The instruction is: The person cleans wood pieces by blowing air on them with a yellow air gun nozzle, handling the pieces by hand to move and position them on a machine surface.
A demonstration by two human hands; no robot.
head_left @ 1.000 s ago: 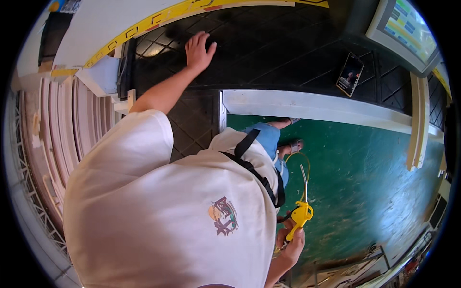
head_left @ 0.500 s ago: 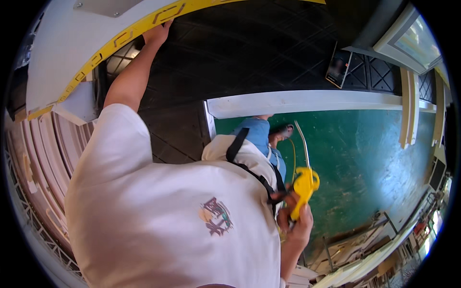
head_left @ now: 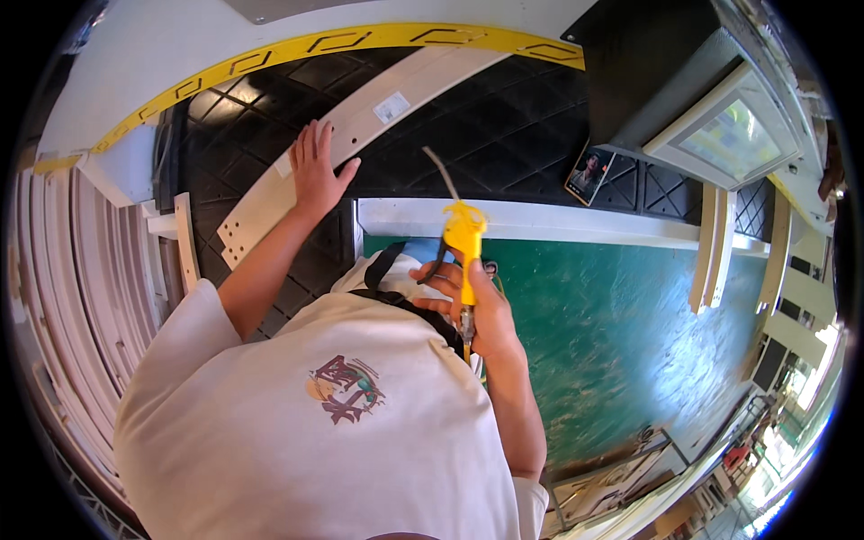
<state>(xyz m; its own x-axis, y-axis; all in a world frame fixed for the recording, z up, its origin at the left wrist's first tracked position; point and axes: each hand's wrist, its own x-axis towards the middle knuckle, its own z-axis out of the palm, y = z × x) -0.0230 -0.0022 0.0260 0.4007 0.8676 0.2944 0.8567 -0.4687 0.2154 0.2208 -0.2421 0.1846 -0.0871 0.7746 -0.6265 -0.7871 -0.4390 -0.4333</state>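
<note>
A long pale board with several drilled holes and a white label lies slantwise on the black ribbed bed. My left hand rests on it, fingers stretched and thumb apart, close to the drilled end. In my right hand is a yellow air blow gun with a thin metal nozzle, pointing up and left toward the bed. Its black trigger sits by my fingers, and a yellow hose joins the metal fitting at its lower end. The board's far end passes under the yellow-edged machine cover.
A white rail borders the near side of the bed. At the right are a phone, a framed panel and several pale strips jutting over the green floor. Stacked boards stand at the left.
The pale board now lies on the bed, where black surface showed before. My left hand has come back from the yellow edge onto it. The blow gun has moved up and left.
</note>
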